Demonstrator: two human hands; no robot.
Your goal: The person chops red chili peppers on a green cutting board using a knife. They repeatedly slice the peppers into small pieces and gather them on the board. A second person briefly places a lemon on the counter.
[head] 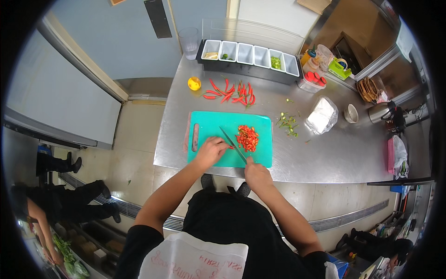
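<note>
My right hand (258,175) grips a kitchen knife (232,143) by its handle, the blade slanting up and left over a turquoise cutting board (216,120). On the other side of the blade, my left hand (211,152) holds a small piece of red chili (230,147) against the board with its fingertips. A heap of chopped red chili (247,138) lies on the board to the right of the blade. Whole red chilies (228,91) are spread on the steel table (313,157) beyond the board. Cut-off green stems (288,123) lie right of it.
Behind the chilies stands a condiment holder (244,69) with several white tubs. A cut yellow citrus fruit (194,83) is at the back left. To the right are a plastic-wrapped white packet (322,115), a small bowl (351,113) and a steel jug (380,112). Other people work behind on both sides.
</note>
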